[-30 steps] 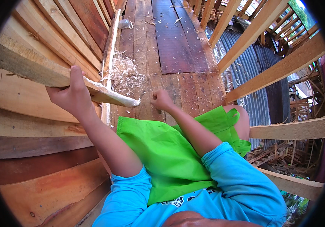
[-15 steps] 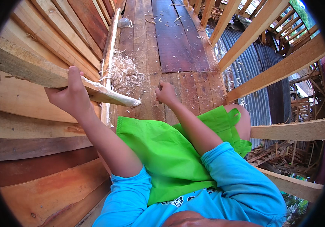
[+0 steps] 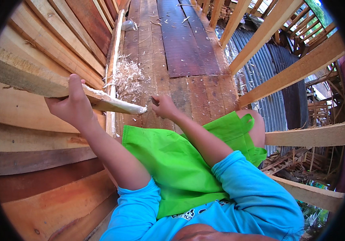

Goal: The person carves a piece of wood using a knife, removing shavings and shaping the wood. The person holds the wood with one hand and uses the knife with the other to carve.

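My left hand (image 3: 71, 106) is wrapped round a long wooden stick (image 3: 31, 77), its thumb on the upper side. The stick comes in from the left and ends just in front of my lap, its upper edge pale and freshly shaved near that tip. Close to the tip, apart from it, my right hand (image 3: 165, 107) is closed. A small dark bit of something shows at its fingers, too little to name. A bright green cloth (image 3: 160, 156) covers my lap.
Curled wood shavings (image 3: 129, 80) lie heaped on the plank floor (image 3: 180, 94) ahead. Along the left stands a wall of boards (image 3: 39, 116); a railing of wooden bars (image 3: 297, 72) runs on the right, with corrugated metal sheets (image 3: 267, 96) beyond. A clear, roundish item (image 3: 128, 25) sits farther off.
My right hand has moved left and slightly nearer, toward the stick's tip. The left hand keeps its grip, a little lower and farther left in view.
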Available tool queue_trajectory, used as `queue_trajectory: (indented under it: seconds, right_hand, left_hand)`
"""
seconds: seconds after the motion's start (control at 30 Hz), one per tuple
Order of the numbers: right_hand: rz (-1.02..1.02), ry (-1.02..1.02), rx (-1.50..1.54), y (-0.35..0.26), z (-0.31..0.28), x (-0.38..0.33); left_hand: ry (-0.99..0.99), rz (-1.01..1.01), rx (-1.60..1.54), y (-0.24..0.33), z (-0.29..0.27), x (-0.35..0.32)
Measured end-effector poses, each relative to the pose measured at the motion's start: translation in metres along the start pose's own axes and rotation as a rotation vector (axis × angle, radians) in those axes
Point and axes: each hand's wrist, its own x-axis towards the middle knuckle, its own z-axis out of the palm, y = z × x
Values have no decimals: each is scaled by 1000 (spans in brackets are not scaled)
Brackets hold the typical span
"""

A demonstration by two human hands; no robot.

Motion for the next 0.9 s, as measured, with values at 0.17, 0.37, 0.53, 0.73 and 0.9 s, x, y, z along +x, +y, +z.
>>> queue_trajectory:
  seconds: [0.17,0.37,0.53,0.73,0.9]
  right_hand:
    - [-12,266,-272,13,6,-3]
    - [38,218,-65,-6,9,-17]
    - [65,-46,-305,-13,7,-30]
    - [226,177,-386,-16,0,-29]
    - [320,172,-465,-21,-10,-39]
  left_hand:
    - [-7,-4,-34,1,7,-2]
    - [4,-20,-24,3,2,0]
    - [30,-13,-19,4,-2,2]
    - [29,-8,-57,4,-3,3]
    - [67,-35,-55,2,-7,3]
